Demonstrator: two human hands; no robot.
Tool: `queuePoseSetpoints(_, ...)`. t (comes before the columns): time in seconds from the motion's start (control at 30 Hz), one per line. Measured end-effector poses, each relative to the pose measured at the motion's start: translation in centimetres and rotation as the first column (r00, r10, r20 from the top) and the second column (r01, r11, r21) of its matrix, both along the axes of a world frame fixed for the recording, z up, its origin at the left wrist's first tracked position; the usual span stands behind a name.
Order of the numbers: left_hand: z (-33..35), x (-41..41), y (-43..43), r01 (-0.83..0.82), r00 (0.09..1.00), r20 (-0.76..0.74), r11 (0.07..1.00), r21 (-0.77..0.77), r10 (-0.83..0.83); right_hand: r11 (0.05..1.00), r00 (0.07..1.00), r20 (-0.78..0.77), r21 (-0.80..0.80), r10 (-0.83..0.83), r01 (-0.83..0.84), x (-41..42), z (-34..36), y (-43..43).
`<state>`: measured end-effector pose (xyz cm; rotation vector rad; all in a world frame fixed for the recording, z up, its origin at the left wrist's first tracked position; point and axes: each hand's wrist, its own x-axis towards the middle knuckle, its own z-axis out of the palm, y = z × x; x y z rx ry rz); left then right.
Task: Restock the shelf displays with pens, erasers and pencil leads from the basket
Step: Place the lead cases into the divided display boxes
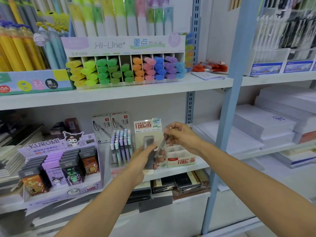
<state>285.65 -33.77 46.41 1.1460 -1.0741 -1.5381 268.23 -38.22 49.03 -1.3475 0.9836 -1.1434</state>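
Note:
My left hand (139, 161) grips a stack of clear pencil-lead cases (149, 144) in front of the lower shelf. My right hand (181, 135) pinches one clear lead case (161, 146) by its upper end, lifted slightly from the stack and slanted. Just behind both hands stands the cream lead display box (181, 158) marked 100, with open compartments showing. Its tall header card (147, 125) rises behind the held cases. The basket is out of view.
Left of the lead box stand a pastel mechanical-pencil display (120, 147) and a purple Kuromi lead display (59, 161). The upper shelf carries a Hi-Line highlighter rack (124, 69). White paper reams (266, 127) fill the right bay behind a blue upright (227, 117).

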Motion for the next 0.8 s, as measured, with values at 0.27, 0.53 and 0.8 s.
queuePoseSetpoints(0.27,-0.6,0.7,-0.9,-0.071,0.989,-0.124,0.996,0.055,0.077,0.933,0.933,-0.114,-0.159,-0.342,0.322,-2.9,-0.9,-1.0)
queuePoseSetpoints(0.53,-1.6,1.5,-1.5,-0.088,0.994,-0.070,0.995,-0.051,0.084,0.837,0.779,-0.375,-0.438,-0.503,0.329,-3.9,-2.6,-3.8)
queuePoseSetpoints(0.8,-2.6,1.6,-2.5,-0.064,0.996,-0.062,0.996,-0.068,0.060,0.791,0.664,-0.535,-0.596,-0.522,0.142,-2.7,-4.2,-5.9)
